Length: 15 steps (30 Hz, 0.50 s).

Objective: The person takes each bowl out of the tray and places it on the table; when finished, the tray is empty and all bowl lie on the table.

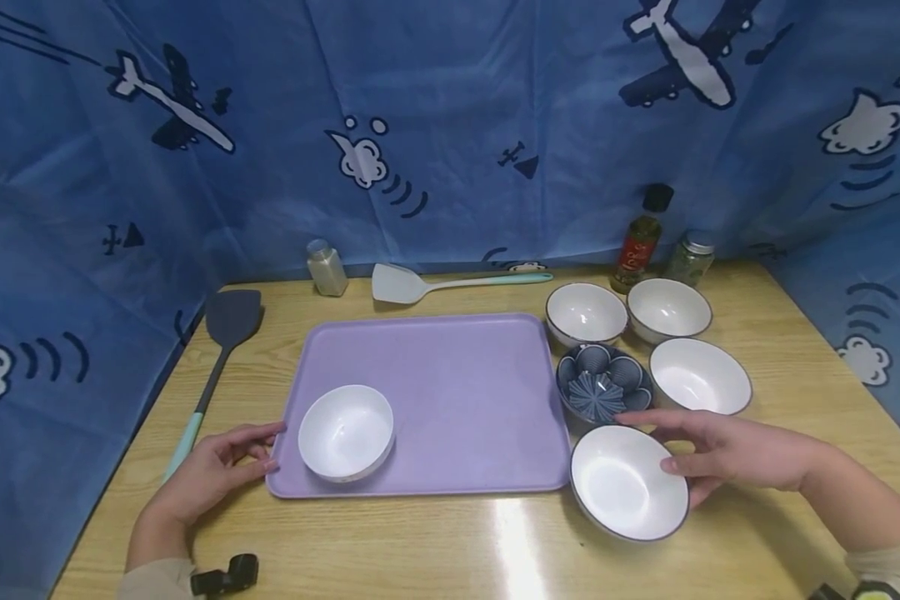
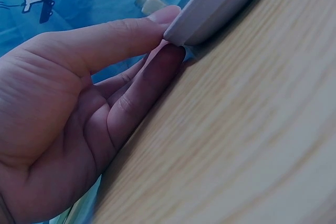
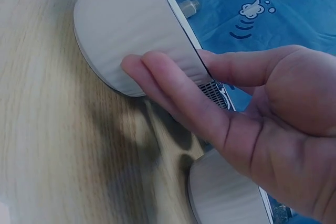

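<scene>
My left hand (image 1: 213,471) pinches the left edge of a lilac tray (image 1: 457,400), thumb on top and fingers beneath, as the left wrist view (image 2: 58,98) shows. On the tray's left part stands a plain white bowl (image 1: 347,429). My right hand (image 1: 720,450) grips a white bowl with a dark rim (image 1: 630,483) by its right side. Its thumb lies over the rim and its fingers press the outer wall (image 3: 121,30). This bowl is beside the tray's front right corner; whether it touches the table cannot be told.
A blue patterned bowl (image 1: 600,387) and three dark-rimmed white bowls (image 1: 587,315) (image 1: 669,310) (image 1: 699,375) stand right of the tray. Behind are a sauce bottle (image 1: 637,246), a lidded jar (image 1: 692,258), a white spatula (image 1: 401,285) and a shaker (image 1: 326,271). A dark spatula (image 1: 232,317) lies left.
</scene>
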Tool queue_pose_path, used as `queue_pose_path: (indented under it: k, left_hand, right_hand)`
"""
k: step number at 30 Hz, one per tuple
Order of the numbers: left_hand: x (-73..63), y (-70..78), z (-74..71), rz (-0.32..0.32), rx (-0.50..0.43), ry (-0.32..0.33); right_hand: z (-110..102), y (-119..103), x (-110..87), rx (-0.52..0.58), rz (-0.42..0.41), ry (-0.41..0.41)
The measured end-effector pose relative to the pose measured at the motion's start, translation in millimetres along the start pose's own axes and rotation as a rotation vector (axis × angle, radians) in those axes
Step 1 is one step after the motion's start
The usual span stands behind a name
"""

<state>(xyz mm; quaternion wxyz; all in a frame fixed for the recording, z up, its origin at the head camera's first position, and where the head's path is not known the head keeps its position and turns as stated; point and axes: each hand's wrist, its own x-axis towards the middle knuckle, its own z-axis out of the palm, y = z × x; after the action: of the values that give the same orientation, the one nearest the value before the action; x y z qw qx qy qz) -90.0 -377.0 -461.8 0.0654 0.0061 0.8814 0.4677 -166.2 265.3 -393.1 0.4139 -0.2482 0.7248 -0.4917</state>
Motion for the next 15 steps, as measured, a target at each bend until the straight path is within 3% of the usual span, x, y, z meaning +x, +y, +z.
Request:
queue_pose_path:
  k: [7,15]
  left_hand:
    - [-0.1,1.1,0.5,-0.014,-0.021,-0.005]
    - [-0.5,-0.1,-1.1,-0.032,-0.04,-0.018]
  right_hand:
    - [-2.6,-6.2,-1.5,-0.009,0.054,0.001]
    - [-14.8,-21.5,-8.5,-0.035,-0.014,-0.009]
